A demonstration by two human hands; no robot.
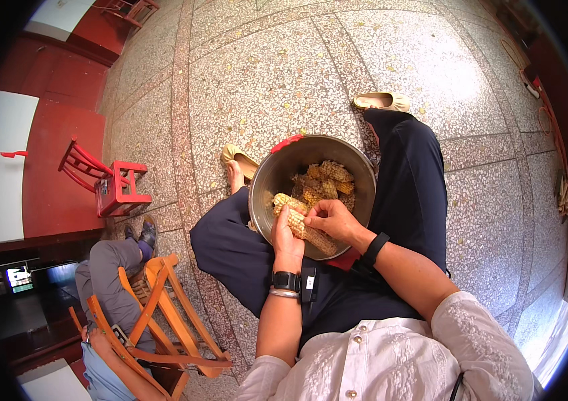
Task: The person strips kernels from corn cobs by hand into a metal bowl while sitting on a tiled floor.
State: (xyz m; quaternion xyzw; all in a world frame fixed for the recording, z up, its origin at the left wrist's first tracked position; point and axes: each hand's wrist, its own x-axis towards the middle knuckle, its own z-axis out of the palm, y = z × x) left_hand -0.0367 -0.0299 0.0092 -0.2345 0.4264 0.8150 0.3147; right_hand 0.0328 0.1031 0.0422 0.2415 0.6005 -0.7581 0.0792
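Observation:
My left hand (286, 239) is wrapped round a pale corn cob (312, 235) above a deep metal pot (265, 176) between my legs. Kernels still cover part of this cob, while its lower right end looks bare and brownish. The fingers of my right hand (338, 219) are bent and pressed against the cob's middle; whether a loose kernel is between them cannot be made out. Several more cobs (329, 175), yellow and brownish, lie in the pot, some partly stripped. Just beyond my left fingertips shows another pale cob end (288, 200).
A red chair (120, 187) stands at the left. Nearer on that side, a person in grey trousers (113, 264) sits by a wooden folding chair (167, 314). Yellow bits (286, 105) are scattered over the speckled floor (257, 73). Red panels (63, 160) line the left.

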